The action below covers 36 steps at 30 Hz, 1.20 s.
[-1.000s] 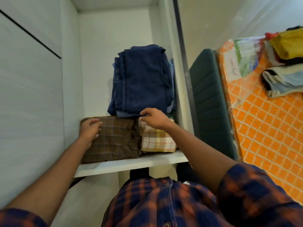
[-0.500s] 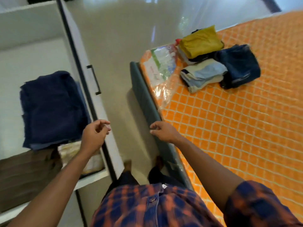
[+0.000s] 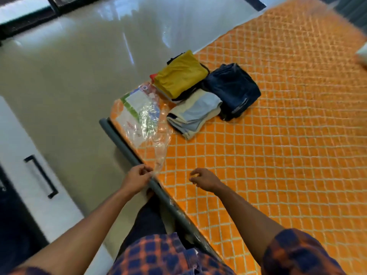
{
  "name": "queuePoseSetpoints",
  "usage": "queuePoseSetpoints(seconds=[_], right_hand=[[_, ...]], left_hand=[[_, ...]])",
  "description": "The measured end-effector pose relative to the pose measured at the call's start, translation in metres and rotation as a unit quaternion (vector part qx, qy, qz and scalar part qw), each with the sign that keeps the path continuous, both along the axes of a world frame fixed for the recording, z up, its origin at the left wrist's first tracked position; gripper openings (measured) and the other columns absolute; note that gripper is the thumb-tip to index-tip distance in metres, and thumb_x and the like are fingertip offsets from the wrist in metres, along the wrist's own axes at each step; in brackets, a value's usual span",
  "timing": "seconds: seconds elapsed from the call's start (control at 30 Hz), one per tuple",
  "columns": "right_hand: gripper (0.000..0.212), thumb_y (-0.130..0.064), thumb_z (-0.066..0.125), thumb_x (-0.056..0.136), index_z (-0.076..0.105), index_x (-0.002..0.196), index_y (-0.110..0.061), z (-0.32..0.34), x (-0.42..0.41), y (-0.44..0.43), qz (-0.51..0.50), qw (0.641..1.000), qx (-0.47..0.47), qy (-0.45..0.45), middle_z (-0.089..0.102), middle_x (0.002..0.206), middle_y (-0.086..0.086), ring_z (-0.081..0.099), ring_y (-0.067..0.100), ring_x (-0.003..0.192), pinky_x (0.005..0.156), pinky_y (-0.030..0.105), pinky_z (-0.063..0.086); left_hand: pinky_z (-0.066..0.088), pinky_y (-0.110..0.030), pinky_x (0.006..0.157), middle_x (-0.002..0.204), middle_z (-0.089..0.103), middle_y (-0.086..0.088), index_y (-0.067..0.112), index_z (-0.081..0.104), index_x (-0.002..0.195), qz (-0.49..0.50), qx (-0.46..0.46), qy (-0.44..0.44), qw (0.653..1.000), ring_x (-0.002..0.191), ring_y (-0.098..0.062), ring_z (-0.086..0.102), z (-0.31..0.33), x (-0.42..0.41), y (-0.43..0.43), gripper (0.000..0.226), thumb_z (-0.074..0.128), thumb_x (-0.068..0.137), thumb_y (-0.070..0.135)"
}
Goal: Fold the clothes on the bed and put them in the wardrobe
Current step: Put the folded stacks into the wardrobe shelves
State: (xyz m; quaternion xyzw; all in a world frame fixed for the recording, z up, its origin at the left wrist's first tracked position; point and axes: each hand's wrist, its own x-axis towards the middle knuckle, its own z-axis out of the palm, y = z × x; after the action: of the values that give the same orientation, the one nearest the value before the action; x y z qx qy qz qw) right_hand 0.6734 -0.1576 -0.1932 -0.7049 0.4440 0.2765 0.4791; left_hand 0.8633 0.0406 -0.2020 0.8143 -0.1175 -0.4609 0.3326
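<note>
Two hands hang in front of the body at the near edge of the bed, well apart from the clothes. Left hand [image 3: 137, 179]: positioned over the grey rail [image 3: 127, 149] of the bed frame, fingers loosely curled, nothing in the grasp. Its fingertips lie just beside the tail of a clear plastic film [image 3: 143, 116]; contact cannot be determined. Right hand [image 3: 205, 180]: positioned over the orange quilted mattress [image 3: 278, 165], fingers loosely curled, nothing in the grasp. Both forearms are bare. A checked shirt [image 3: 168, 257] and dark trousers [image 3: 149, 221] occupy the bottom of the view.

Left of the rail lies the glossy floor [image 3: 79, 86], then the white wardrobe door [image 3: 23, 155], fitted with a black handle [image 3: 40, 176]. Of the wardrobe interior, only a dark area at the lower left shows.

Farther along the mattress, near its far left corner, the plastic film lies crumpled, with printed paper inside it. Three folded piles sit just beside the film, touching one another.
1. Nearest: beige and pale-blue stack [image 3: 195, 114].
2. Right of it: navy garment [image 3: 232, 90].
3. Behind both: mustard garment [image 3: 180, 76], lying on top of darker folded items of which only black and red edges show.

All three piles rest on the mattress.
</note>
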Motion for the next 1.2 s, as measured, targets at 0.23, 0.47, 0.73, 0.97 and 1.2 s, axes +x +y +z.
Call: queuePoseSetpoints(seconds=[0.23,0.47,0.73,0.97,1.2], right_hand=[[0.089,-0.047,0.069,0.094,0.017,0.162,-0.024,-0.040,0.117,-0.119,-0.360,0.932,0.046,-0.014,0.040,0.155,0.010,0.050,0.035,0.132,0.095,0.049,0.051],[0.071,-0.040,0.084,0.083,0.050,0.140,-0.015,-0.121,0.191,-0.206,-0.572,0.814,0.071,-0.073,0.061,0.133,0.006,0.064,0.021,0.092,0.065,0.034,0.052],[0.094,-0.041,0.100,0.056,0.060,0.137,-0.016,-0.183,0.183,-0.183,-0.669,0.726,-0.017,-0.158,0.069,0.128,0.005,0.072,0.025,0.104,0.084,0.048,0.063],[0.077,-0.037,0.092,0.069,0.061,0.138,-0.024,-0.177,0.130,-0.037,-0.787,0.586,0.100,-0.165,0.069,0.130,0.000,0.069,0.027,0.111,0.079,0.044,0.062],[0.128,-0.062,0.096,0.047,0.032,0.153,-0.031,-0.171,0.073,-0.091,-0.825,0.533,-0.029,-0.186,0.053,0.148,0.007,0.064,0.032,0.119,0.090,0.060,0.057]], left_hand=[[0.021,-0.056,0.121,0.168,0.009,-0.007,0.032,0.015,0.160,-0.259,0.143,-0.114,0.948,0.154,-0.035,0.007,-0.071,0.104,-0.119,0.117,0.089,0.070,0.044],[-0.003,-0.083,0.104,0.144,-0.058,-0.004,0.041,-0.040,0.145,-0.398,0.219,-0.131,0.881,0.135,-0.039,-0.049,-0.151,0.162,-0.180,0.161,0.090,0.051,0.065],[-0.013,-0.086,0.094,0.134,-0.066,-0.006,0.039,-0.051,0.134,-0.418,0.244,-0.113,0.868,0.123,-0.041,-0.059,-0.172,0.164,-0.191,0.170,0.090,0.044,0.069],[-0.013,-0.086,0.096,0.138,-0.064,-0.003,0.042,-0.048,0.136,-0.396,0.237,-0.126,0.878,0.127,-0.041,-0.056,-0.168,0.161,-0.189,0.172,0.093,0.042,0.064],[-0.013,-0.080,0.102,0.147,-0.056,0.002,0.042,-0.035,0.148,-0.400,0.197,-0.204,0.872,0.136,-0.034,-0.050,-0.170,0.157,-0.169,0.163,0.085,0.042,0.077]])
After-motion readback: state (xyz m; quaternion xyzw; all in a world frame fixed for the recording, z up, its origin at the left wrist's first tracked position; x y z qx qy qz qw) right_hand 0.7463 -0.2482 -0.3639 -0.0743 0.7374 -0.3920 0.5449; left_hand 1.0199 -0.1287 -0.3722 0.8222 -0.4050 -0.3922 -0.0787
